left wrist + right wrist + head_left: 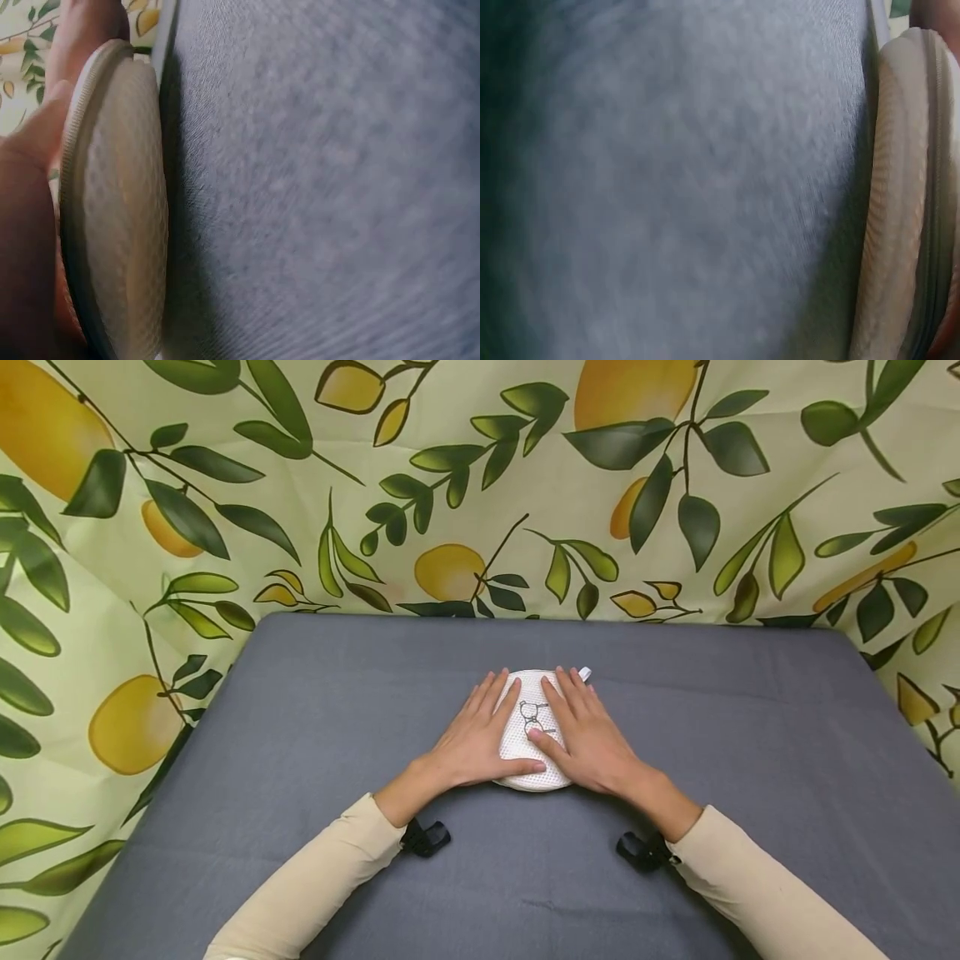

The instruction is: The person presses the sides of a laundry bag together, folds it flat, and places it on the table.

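Observation:
A round white mesh laundry bag lies flat on the grey table, with a small line drawing on its top. My left hand rests on its left side, fingers straight and pointing away, thumb along the near part. On the right side lies my right hand, also with straight fingers, its thumb touching the drawing. In the left wrist view the bag shows its puffed mesh side and zipped rim. Seen from the right wrist, the bag has a zipper along its edge. What is inside is hidden.
The grey cloth-covered table spreads around the bag. Behind it hangs a lemon-and-leaf patterned curtain. A small white tag sticks out at the bag's far right. Black wrist mounts sit under both forearms.

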A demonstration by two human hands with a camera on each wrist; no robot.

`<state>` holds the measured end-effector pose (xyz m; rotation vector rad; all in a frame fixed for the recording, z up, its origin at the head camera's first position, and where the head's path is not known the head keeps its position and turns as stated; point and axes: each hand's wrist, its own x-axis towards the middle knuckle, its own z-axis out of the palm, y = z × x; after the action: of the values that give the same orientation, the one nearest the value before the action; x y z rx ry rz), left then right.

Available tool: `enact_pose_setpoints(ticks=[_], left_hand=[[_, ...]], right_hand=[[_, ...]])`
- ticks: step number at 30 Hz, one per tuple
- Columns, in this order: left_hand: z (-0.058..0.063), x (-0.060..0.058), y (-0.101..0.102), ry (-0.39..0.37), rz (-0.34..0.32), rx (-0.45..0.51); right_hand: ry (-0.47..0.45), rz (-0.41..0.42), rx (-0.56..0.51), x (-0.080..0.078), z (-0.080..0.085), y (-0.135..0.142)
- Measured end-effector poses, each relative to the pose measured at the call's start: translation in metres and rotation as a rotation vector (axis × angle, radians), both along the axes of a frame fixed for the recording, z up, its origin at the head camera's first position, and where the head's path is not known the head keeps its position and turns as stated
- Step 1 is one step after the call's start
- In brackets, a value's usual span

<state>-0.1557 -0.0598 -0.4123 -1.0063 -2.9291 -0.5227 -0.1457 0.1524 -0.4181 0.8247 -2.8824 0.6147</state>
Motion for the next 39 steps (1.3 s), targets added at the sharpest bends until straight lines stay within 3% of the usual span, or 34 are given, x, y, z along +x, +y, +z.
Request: enact_pose_setpoints(ticks=[6,12,19,28,33,39], left_hand=[[-0.01,-0.002,-0.001,0.036,-0.01,0.027],[-0.017,0.0,-0.004,0.012,0.015,0.04],[-0.015,0.0,-0.002,0.019,0.024,0.008],[-0.01,0.0,-0.003,-0.07,0.031,-0.01],[-0.004,-0.005,-0.011,-0.151,0.034,0.116],[-0.004,-0.008,-0.01,-0.209,0.136,0.356]], right_hand=[[0.025,0.001,-0.004,0.0,-0.004,-0.003],[0.031,0.002,-0.018,0.001,-0.009,-0.007],[0.044,-0.014,-0.049,0.0,-0.013,-0.007],[0.017,0.011,-0.107,0.0,-0.012,-0.003],[-0.025,-0.043,-0.207,0.004,-0.009,0.004],[-0.23,-0.157,-0.421,0.011,-0.004,0.006]])
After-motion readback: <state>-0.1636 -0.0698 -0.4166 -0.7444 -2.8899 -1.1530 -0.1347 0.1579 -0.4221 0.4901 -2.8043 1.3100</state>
